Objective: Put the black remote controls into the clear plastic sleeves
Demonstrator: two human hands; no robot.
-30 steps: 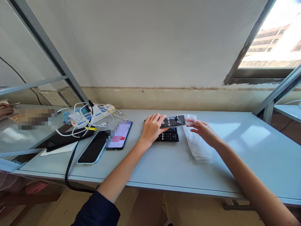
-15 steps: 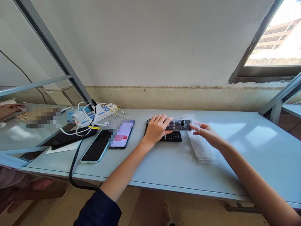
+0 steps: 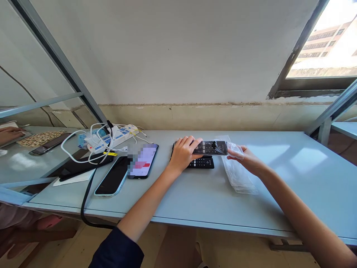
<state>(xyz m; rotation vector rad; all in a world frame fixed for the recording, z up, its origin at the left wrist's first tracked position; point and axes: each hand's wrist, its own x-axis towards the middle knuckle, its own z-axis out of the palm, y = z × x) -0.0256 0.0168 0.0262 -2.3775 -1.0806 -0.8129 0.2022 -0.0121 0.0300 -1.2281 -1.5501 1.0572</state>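
My left hand [image 3: 184, 152] is closed around the left part of a black remote control [image 3: 210, 147], held level just above the table. At the remote's right end, my right hand [image 3: 245, 158] pinches thin clear plastic, which looks like a bag. Clear plastic bags [image 3: 238, 182] lie on the table below that hand. Another black remote control [image 3: 202, 162] rests on the table beneath the held one, partly hidden by it and my left hand.
Left of my hands lie a lit phone [image 3: 143, 162] and a dark-screened phone [image 3: 111, 176]. Behind them sits a white power strip [image 3: 119, 136] with tangled cables. A black cable [image 3: 86, 201] hangs over the table's front edge. Another person's hand [image 3: 9, 134] is at far left.
My right hand has shifted slightly right with the plastic. The held remote's right end now shows more clearly, with less plastic over it. My left hand keeps its grip.
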